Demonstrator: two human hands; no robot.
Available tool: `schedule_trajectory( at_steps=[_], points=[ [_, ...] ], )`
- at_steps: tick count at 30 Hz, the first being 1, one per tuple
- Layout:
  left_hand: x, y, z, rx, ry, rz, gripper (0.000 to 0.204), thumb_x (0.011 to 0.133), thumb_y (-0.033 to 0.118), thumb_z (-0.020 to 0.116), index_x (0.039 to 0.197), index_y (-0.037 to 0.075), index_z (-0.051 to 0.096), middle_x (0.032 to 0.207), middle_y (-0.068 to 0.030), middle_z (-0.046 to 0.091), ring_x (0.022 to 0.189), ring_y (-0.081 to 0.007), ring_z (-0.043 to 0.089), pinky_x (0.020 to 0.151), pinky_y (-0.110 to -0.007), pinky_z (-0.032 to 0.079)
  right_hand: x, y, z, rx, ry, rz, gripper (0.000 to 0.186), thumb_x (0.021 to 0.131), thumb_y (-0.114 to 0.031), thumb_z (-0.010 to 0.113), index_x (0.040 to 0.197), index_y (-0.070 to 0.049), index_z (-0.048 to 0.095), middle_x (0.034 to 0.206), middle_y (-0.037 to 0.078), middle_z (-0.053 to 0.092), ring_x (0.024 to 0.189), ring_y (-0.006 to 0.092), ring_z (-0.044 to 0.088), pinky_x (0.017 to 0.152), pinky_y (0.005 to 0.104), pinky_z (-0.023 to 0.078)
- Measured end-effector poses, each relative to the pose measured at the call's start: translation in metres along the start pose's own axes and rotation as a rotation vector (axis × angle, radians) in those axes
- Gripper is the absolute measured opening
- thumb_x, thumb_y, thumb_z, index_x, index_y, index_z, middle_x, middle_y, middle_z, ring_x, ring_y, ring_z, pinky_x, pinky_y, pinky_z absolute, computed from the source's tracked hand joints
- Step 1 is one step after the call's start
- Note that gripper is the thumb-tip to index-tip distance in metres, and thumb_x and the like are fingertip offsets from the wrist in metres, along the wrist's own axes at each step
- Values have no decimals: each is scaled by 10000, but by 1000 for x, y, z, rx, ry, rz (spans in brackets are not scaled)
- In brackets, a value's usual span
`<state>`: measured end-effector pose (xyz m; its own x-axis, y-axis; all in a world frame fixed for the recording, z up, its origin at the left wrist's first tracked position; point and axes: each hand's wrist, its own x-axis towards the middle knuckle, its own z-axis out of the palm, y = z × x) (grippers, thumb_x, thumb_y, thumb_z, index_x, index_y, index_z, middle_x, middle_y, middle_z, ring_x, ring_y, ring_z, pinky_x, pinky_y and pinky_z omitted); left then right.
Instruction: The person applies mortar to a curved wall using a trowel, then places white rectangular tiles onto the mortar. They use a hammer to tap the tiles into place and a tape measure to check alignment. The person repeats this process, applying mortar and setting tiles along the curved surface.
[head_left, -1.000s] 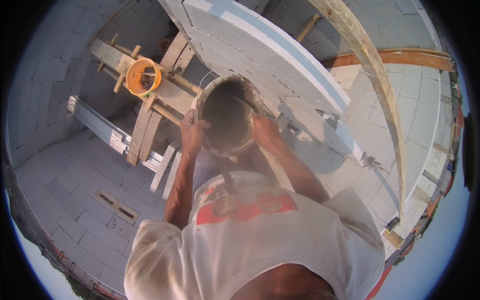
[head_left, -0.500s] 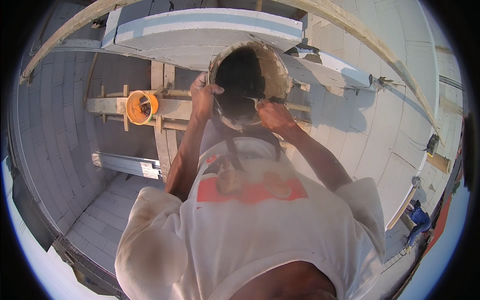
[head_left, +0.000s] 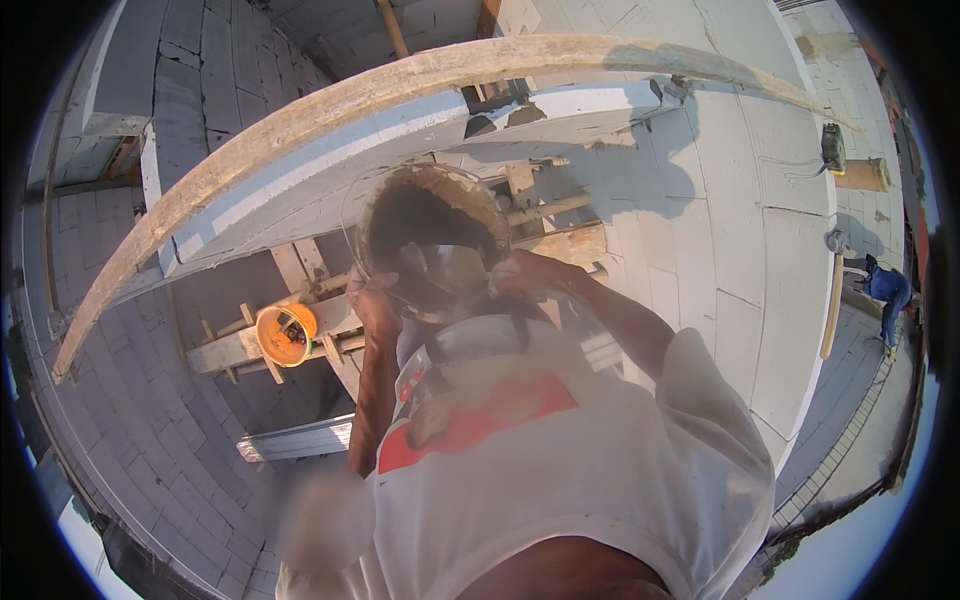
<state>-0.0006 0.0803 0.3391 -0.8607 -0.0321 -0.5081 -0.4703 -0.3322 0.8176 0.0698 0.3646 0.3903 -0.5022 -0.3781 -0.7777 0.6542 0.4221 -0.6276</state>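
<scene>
In front of my chest is a mortar-crusted bucket point(head_left: 488, 205), tipped so that its mouth and dark inside show. My left hand point(head_left: 372, 302) is closed on its near left rim. At the right of the mouth, my right hand point(head_left: 525, 276) is closed round the handle end of a trowel, most of the handle hidden by the fingers. The trowel's pale, shiny blade point(head_left: 455, 268) lies across the inside of the bucket. How much mortar is in there I cannot tell.
A long wooden batten point(head_left: 330, 105) crosses ahead, above a pale block wall point(head_left: 330, 190). An orange bucket point(head_left: 272, 335) stands on planks lower left. At right are a wooden-handled tool point(head_left: 832, 300), a small black-and-yellow object point(head_left: 832, 148) and a person in blue point(head_left: 888, 290).
The bucket and both hands now sit lower and further left in view, and the surroundings have turned with my head. The trowel blade has come into sight inside the bucket.
</scene>
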Motion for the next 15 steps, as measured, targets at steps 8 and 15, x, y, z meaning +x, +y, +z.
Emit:
schedule_trajectory(
  at_steps=[8, 15],
  points=[
    [4, -36, -50, 42, 242, -166, 394, 695, -93, 605, 1063, 15, 698, 970, -58, 713, 843, -232, 674, 796, -326, 533, -24, 95, -81, 310, 594, -74, 295, 961, -218, 589, 1123, 13, 674, 710, 53, 611, 574, 110, 566, 546, 283, 482],
    [-11, -53, -79, 894, -46, 579, 264, 780, 27, 705, 1037, -1, 651, 952, -161, 679, 845, -315, 678, 740, -411, 547, -8, 119, -183, -1071, 1267, 53, 275, 912, -162, 641, 1131, 2, 660, 1154, 197, 663, 927, 325, 714, 730, 414, 615]
  ],
)
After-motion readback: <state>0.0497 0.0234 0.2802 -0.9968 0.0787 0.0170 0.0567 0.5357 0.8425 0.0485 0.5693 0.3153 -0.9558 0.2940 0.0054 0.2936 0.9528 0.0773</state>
